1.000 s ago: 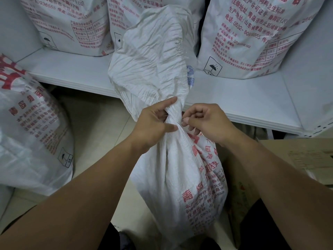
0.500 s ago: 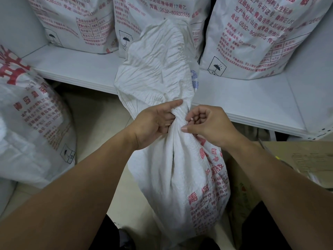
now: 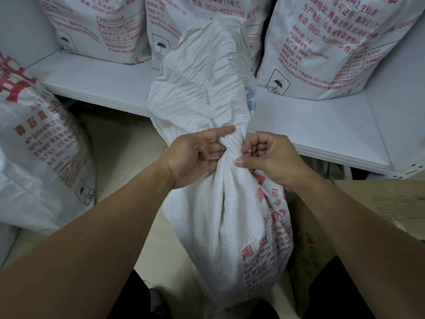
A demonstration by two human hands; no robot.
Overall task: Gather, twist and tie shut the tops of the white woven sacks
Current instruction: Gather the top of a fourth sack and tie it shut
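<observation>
Sack (image 3: pixel 230 215) stands on the floor at frame centre, leaning toward 5 o'clock, with a white shelf (image 3: pixel 310 125) running behind it. Progress, as I judge it: gathering is done and the mouth is bunched into a tight, rope-like neck (image 3: pixel 230 149), so the twist looks in. The loose top (image 3: pixel 200 77) flares wide above it toward 12 o'clock. No knot or cord is visible around the neck, so I read the tying-off as not yet done. Left hand (image 3: pixel 193 157) is on the neck's 9 o'clock side, its fingers (image 3: pixel 213 155) wrapped round the twist and the index laid straight along the upper edge. Right hand (image 3: pixel 271 160) is at 3 o'clock, its fingers (image 3: pixel 259 146) curled in against the neck and the thumb pressed to the fabric just under the twist. I take that as a pinch. A small pale speck shows between the right fingers, and I cannot tell whether it is a tie. Other printed sacks: three on the shelf (image 3: pixel 322 42) at 12 to 2 o'clock, and one on the floor (image 3: pixel 34 146) at 9 o'clock. Whether their tops are tied is out of view.
</observation>
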